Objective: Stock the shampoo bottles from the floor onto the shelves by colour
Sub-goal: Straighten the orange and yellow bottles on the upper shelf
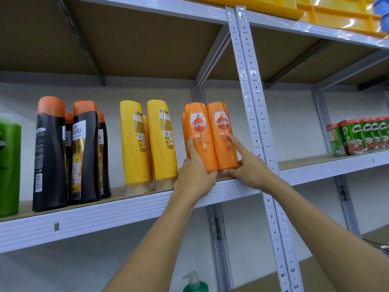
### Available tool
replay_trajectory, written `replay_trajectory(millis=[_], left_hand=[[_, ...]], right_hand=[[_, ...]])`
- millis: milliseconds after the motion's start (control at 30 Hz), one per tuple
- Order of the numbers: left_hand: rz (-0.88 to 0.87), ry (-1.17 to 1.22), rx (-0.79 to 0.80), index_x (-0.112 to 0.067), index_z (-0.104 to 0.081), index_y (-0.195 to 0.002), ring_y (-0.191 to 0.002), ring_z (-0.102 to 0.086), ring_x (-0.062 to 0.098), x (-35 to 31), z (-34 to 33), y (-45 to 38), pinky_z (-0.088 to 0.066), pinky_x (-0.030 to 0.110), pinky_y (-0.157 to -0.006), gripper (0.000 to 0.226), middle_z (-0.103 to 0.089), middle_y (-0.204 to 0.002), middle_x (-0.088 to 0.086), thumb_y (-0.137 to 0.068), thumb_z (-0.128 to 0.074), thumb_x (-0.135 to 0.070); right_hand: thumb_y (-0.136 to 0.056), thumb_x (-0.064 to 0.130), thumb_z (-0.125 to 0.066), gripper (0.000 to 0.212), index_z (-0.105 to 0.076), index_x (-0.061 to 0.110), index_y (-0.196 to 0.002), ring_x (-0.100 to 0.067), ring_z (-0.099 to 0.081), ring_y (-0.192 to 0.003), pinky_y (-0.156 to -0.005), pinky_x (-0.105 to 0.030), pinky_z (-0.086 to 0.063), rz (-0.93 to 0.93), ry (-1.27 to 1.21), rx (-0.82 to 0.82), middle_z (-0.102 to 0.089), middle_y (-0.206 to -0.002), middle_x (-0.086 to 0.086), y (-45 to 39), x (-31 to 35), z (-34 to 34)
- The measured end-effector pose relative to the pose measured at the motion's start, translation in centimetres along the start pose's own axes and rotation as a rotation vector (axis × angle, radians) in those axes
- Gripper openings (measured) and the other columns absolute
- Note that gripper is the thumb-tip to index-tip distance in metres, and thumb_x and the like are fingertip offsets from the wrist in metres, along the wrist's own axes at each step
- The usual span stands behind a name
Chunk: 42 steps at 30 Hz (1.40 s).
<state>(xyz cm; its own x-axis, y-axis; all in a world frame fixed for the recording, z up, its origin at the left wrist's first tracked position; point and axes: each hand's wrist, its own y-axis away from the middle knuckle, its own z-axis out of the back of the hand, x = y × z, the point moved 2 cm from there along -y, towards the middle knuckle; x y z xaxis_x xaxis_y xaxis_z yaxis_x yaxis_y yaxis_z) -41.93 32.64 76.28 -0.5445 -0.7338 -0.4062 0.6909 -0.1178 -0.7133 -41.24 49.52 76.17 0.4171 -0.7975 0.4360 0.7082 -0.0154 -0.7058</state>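
Shelf [130, 205]: both hands hide orange bottles' [210, 133] bases; green bottle [8, 165] cropped.

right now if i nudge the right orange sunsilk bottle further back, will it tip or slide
The right orange bottle looks tall on a narrow cap base, so a high push probably tips it. Its glossy plastic likely slides if pushed low, where the right hand sits.
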Motion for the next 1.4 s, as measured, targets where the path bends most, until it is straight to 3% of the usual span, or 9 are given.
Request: replay_trajectory(millis=[433,633,867,967,1067,1133,1233,1400], left_hand=[[-0.001,-0.041,0.007,-0.029,0.022,-0.155,-0.125,-0.055,0.034,-0.4,0.2,0.3,-0.048,0.05,-0.103,0.111,-0.047,-0.145,0.013,-0.091,-0.069,-0.041],[-0.079,-0.16,-0.064,-0.024,0.01,-0.159,-0.116,-0.057,0.04,-0.9,0.3,1.8,-0.048,0.047,-0.094,0.086,-0.043,-0.14,0.02,-0.101,-0.052,-0.037],[-0.245,-0.054,-0.131,-0.027,-0.006,-0.159,-0.126,-0.051,0.037,-0.5,1.5,3.9,-0.047,0.046,-0.102,0.076,-0.023,-0.152,0.013,-0.1,-0.053,-0.032],[-0.399,-0.007,-0.184,-0.028,-0.015,-0.159,-0.122,-0.054,0.032,0.1,3.0,4.9,-0.054,0.046,-0.098,0.073,-0.026,-0.148,0.007,-0.098,-0.056,-0.026],[-0.467,0.018,-0.278,-0.026,-0.022,-0.157,-0.115,-0.055,0.024,0.8,5.2,5.3,-0.057,0.035,-0.088,0.07,-0.033,-0.143,0.007,-0.097,-0.058,-0.019],[-0.485,0.011,-0.367,-0.023,-0.026,-0.156,-0.111,-0.054,0.022,1.4,7.0,5.5,-0.053,0.029,-0.085,0.071,-0.039,-0.138,0.009,-0.095,-0.06,-0.014],[-0.469,-0.011,-0.46,-0.019,-0.033,-0.153,-0.111,-0.051,0.025,2.8,9.3,5.7,-0.049,0.033,-0.089,0.07,-0.043,-0.132,0.011,-0.089,-0.061,-0.008],[-0.365,-0.005,-0.494,-0.023,-0.031,-0.154,-0.124,-0.046,0.031,5.2,11.8,5.5,-0.042,0.037,-0.1,0.073,-0.04,-0.138,0.012,-0.088,-0.06,-0.01]], right_hand=[[-0.094,0.032,-0.07,0.102,0.008,0.048,-0.157,-0.033,-0.056,-0.128,-0.105,-0.05,-0.047,0.007,0.007,-0.005,-0.035,-0.159,-0.002,-0.1,-0.3,-0.4],[-0.103,0.047,-0.049,0.081,0.013,0.051,-0.155,-0.033,-0.053,-0.124,-0.108,-0.052,-0.043,-0.013,-0.001,-0.024,-0.039,-0.15,-0.014,0.3,-0.4,-1.3],[-0.104,0.041,-0.05,0.07,-0.01,0.034,-0.161,-0.028,-0.049,-0.128,-0.097,-0.032,-0.039,0.06,-0.021,-0.198,-0.036,-0.149,-0.009,2.5,1.5,-0.5],[-0.102,0.036,-0.054,0.067,-0.019,0.032,-0.16,-0.026,-0.048,-0.129,-0.1,-0.037,-0.045,0.143,-0.076,-0.258,-0.04,-0.146,-0.008,3.3,3.2,-0.2],[-0.101,0.034,-0.058,0.066,-0.025,0.031,-0.158,-0.021,-0.049,-0.126,-0.101,-0.038,-0.046,0.207,-0.103,-0.304,-0.043,-0.143,-0.007,3.6,5.2,-0.2],[-0.101,0.035,-0.059,0.065,-0.027,0.03,-0.156,-0.018,-0.048,-0.126,-0.099,-0.034,-0.044,0.229,-0.113,-0.333,-0.043,-0.145,-0.006,3.5,6.6,-0.3],[-0.099,0.033,-0.062,0.063,-0.032,0.03,-0.155,-0.015,-0.05,-0.125,-0.101,-0.034,-0.047,0.26,-0.171,-0.383,-0.045,-0.145,-0.004,3.1,8.5,-0.6],[-0.097,0.038,-0.064,0.065,-0.034,0.03,-0.154,-0.015,-0.052,-0.125,-0.102,-0.038,-0.051,0.295,-0.219,-0.42,-0.046,-0.146,-0.002,2.5,11.6,-1.8]])
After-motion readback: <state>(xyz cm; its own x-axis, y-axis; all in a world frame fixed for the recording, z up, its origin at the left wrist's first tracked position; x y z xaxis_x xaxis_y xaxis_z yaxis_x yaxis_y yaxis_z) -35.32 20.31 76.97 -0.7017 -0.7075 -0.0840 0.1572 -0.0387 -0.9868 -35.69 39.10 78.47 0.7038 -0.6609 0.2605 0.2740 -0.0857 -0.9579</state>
